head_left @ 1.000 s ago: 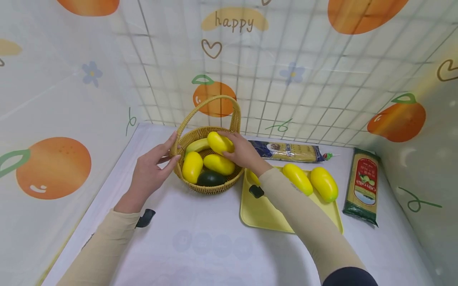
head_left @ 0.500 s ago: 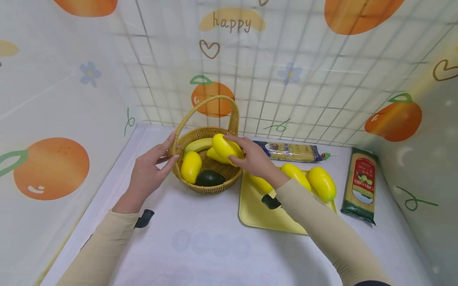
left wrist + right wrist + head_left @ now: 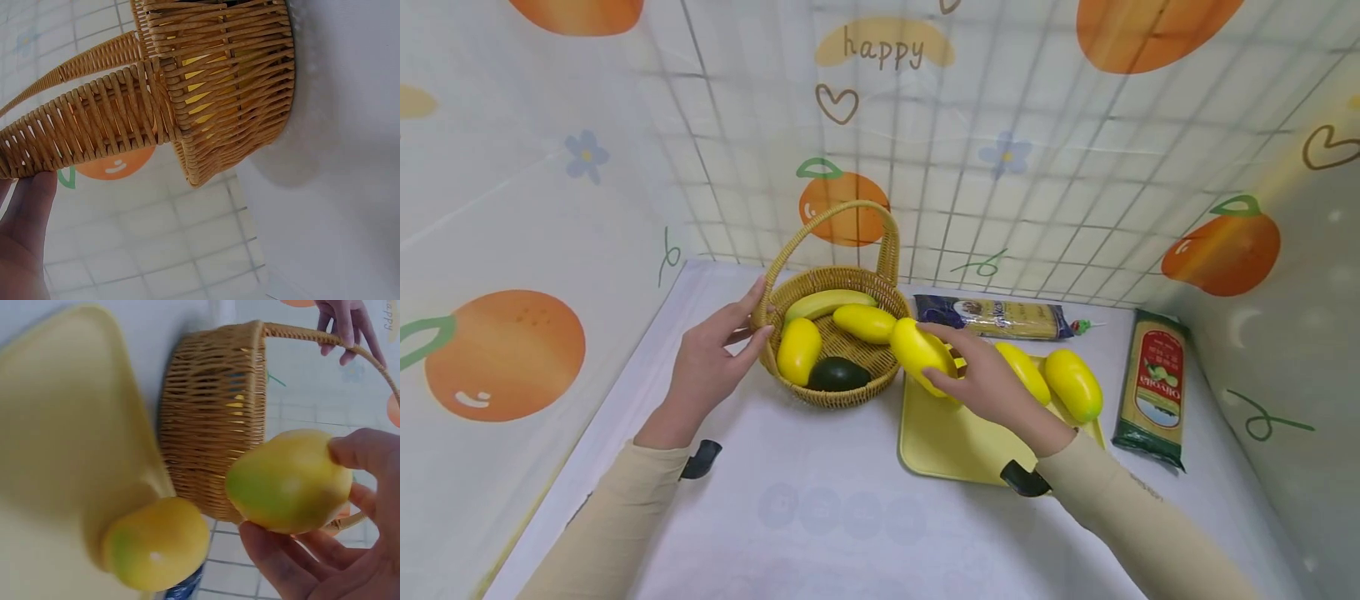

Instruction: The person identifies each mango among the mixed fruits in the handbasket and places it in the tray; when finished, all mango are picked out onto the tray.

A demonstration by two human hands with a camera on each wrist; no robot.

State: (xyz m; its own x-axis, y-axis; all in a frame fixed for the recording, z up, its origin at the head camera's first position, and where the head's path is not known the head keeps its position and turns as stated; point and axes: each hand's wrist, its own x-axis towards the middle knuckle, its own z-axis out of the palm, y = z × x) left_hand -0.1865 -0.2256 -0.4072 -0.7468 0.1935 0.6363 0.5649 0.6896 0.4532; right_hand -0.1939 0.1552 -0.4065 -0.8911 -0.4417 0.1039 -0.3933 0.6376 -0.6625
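In the head view my left hand (image 3: pixel 718 358) grips the wicker basket's handle (image 3: pixel 765 304) low on its left side. My right hand (image 3: pixel 992 379) holds a yellow mango (image 3: pixel 917 354) between thumb and fingers, over the gap between basket and tray; its greenish end shows in the right wrist view. Inside the wicker basket (image 3: pixel 835 398) lie a banana (image 3: pixel 827 302), two mangoes (image 3: pixel 800 350) and a dark green avocado-like fruit (image 3: pixel 838 374). On the yellow tray (image 3: pixel 951 442) rest several mangoes (image 3: pixel 1073 385), one (image 3: pixel 159 544) below the held mango and mostly hidden by it in the head view.
Behind the tray lies a blue and gold pasta packet (image 3: pixel 996 317) with a small red-green item (image 3: pixel 1081 327) at its end. To the tray's right is a red, gold and green packet (image 3: pixel 1152 387). A patterned curtain over a wire grid closes off the back.
My right hand has lifted the mango out of the basket and carried it right, to the tray's left edge. The left hand has stayed on the handle.
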